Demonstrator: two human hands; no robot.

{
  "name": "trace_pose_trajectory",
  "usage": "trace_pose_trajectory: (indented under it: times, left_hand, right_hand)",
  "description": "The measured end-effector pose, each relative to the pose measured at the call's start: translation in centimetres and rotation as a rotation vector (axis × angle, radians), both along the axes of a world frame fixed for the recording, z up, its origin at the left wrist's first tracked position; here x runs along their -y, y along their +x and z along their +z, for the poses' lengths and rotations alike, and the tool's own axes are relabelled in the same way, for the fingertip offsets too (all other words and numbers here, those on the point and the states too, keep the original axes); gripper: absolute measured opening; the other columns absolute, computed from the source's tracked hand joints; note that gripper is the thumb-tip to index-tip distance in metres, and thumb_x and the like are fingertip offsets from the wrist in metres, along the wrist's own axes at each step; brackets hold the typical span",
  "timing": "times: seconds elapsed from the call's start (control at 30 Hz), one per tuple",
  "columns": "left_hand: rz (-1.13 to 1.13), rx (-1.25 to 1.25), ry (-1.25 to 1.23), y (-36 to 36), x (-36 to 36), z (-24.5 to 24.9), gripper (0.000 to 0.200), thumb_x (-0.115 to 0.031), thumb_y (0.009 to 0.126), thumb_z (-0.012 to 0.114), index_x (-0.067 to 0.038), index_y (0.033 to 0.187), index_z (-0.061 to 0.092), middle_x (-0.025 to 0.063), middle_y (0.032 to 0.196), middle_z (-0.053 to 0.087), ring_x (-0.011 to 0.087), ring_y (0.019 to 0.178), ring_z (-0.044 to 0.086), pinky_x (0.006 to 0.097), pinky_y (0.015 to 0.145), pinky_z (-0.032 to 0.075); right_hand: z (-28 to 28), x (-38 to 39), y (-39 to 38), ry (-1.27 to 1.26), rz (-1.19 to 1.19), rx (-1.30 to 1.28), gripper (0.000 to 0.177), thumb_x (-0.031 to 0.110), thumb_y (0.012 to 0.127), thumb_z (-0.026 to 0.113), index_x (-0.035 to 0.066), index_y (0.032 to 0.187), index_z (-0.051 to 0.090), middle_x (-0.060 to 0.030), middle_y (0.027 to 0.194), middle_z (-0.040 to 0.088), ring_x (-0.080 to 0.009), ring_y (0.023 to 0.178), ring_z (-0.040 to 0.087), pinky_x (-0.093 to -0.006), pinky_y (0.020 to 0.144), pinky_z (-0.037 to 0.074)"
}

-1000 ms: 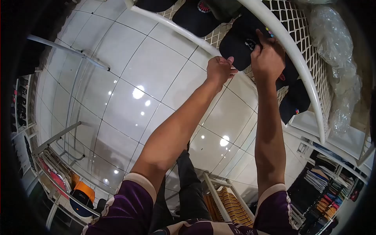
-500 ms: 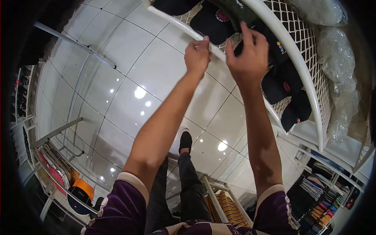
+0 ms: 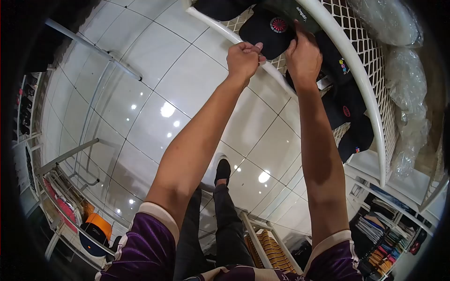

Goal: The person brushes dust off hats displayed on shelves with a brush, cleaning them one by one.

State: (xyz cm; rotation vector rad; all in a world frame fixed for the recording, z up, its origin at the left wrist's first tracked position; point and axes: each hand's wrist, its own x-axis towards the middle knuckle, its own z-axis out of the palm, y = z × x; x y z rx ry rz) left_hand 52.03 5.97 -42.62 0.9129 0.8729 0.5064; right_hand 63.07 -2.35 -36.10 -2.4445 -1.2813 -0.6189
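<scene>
My left hand is closed in a pinch at the white rail of a mesh rack, beside the lower edge of a black cap with a red round emblem. Whatever lies between its fingertips is too small to make out. My right hand reaches over the rack with its index finger lying along a dark green cap with white lettering. Its thumb bends in against the cap's lower edge, and the other fingers are partly hidden. More black caps lie to the right of this hand.
Clear plastic-wrapped bundles lie behind the rack's mesh. A metal rail stand stands on the white tiled floor at left. Lower left holds an orange and black cap; lower right, shelves of folded clothes.
My right hand's spread fingers have drawn together and come down onto the dark green cap. My left hand has shifted slightly right along the rail. The whole view has shifted a little.
</scene>
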Motion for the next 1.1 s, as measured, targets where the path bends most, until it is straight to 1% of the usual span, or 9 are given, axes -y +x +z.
trace_pose_trajectory:
  times: [0.23,0.33,0.47,0.57,0.7,0.8,0.9,1.03,1.1]
  left_hand:
    - [0.004,-0.142,0.074,-2.9,2.8,-0.8,0.051,-0.044,0.093,0.073,0.003,0.111,0.066,0.0100,0.095,0.072,0.0175,0.081,0.072,0.0290,0.068,0.055]
    - [-0.049,-0.129,-0.103,-9.9,8.4,-1.7,0.044,-0.038,0.100,0.063,0.003,0.115,0.066,0.0103,0.104,0.071,0.0169,0.084,0.069,0.0301,0.072,0.055]
    - [-0.061,-0.334,-0.337,-23.6,17.4,-0.8,0.037,-0.036,0.099,0.065,-0.001,0.088,0.067,0.0050,0.076,0.065,0.0107,0.065,0.058,0.0286,0.055,0.045]
    - [0.214,-0.369,-0.628,-34.0,22.2,1.5,0.035,-0.037,0.100,0.065,-0.003,0.092,0.067,0.0044,0.078,0.067,0.0128,0.065,0.061,0.0288,0.058,0.049]
    - [0.340,-0.655,-0.477,-48.3,26.1,3.9,0.040,-0.040,0.099,0.064,-0.003,0.113,0.067,0.0080,0.101,0.072,0.0184,0.081,0.069,0.0303,0.070,0.055]
    - [0.771,-0.561,-0.342,-55.3,27.8,9.5,0.034,-0.035,0.101,0.060,-0.001,0.106,0.068,0.0067,0.091,0.070,0.0136,0.076,0.066,0.0271,0.062,0.051]
    - [1.135,-0.476,-0.303,-60.3,30.3,13.7,0.033,-0.032,0.101,0.061,-0.001,0.107,0.068,0.0058,0.090,0.071,0.0148,0.075,0.068,0.0270,0.062,0.051]
    - [1.308,-0.509,-0.334,-65.9,34.7,14.6,0.033,-0.032,0.098,0.064,-0.002,0.113,0.069,0.0083,0.096,0.075,0.0180,0.080,0.072,0.0320,0.069,0.055]
    - [1.273,-0.831,-0.194,-69.0,36.5,14.4,0.035,-0.034,0.095,0.067,-0.005,0.113,0.069,0.0116,0.098,0.076,0.0225,0.082,0.074,0.0348,0.074,0.056]
  right_hand:
    - [1.0,0.2,-1.8,-0.005,-0.062,-0.035,0.052,0.017,0.091,0.064,0.016,0.143,0.055,-0.0184,0.131,0.062,-0.0386,0.113,0.065,-0.0460,0.092,0.056]
    - [1.1,1.9,-5.8,0.183,0.142,-0.076,0.062,0.013,0.087,0.070,0.007,0.146,0.050,-0.0224,0.134,0.056,-0.0416,0.119,0.058,-0.0454,0.099,0.050]
    - [1.7,7.8,-18.2,-0.037,0.264,-0.367,0.067,0.011,0.086,0.072,0.002,0.147,0.046,-0.0229,0.134,0.056,-0.0415,0.124,0.053,-0.0461,0.104,0.047]
    - [3.7,11.8,-28.3,-0.077,0.326,-0.739,0.059,0.009,0.085,0.072,0.003,0.141,0.054,-0.0212,0.133,0.055,-0.0392,0.120,0.057,-0.0449,0.100,0.049]
    - [6.8,15.2,-38.8,-0.190,0.514,-1.019,0.047,0.006,0.087,0.071,0.006,0.133,0.062,-0.0146,0.119,0.061,-0.0298,0.104,0.065,-0.0372,0.086,0.054]
    - [9.0,15.8,-44.9,-0.308,0.845,-1.063,0.046,0.006,0.086,0.070,0.008,0.132,0.064,-0.0128,0.117,0.062,-0.0241,0.092,0.066,-0.0340,0.074,0.053]
    - [12.8,14.9,-51.1,-0.556,1.051,-1.056,0.041,0.012,0.088,0.068,0.010,0.130,0.065,-0.0105,0.113,0.062,-0.0265,0.095,0.069,-0.0415,0.081,0.055]
    - [14.3,13.9,-58.4,-0.712,1.379,-0.957,0.040,0.011,0.088,0.068,0.010,0.128,0.066,-0.0114,0.112,0.063,-0.0263,0.090,0.070,-0.0407,0.079,0.055]
    - [14.1,13.7,-62.7,-0.769,1.508,-0.944,0.037,0.011,0.088,0.068,0.009,0.125,0.067,-0.0126,0.109,0.063,-0.0264,0.085,0.070,-0.0399,0.078,0.055]
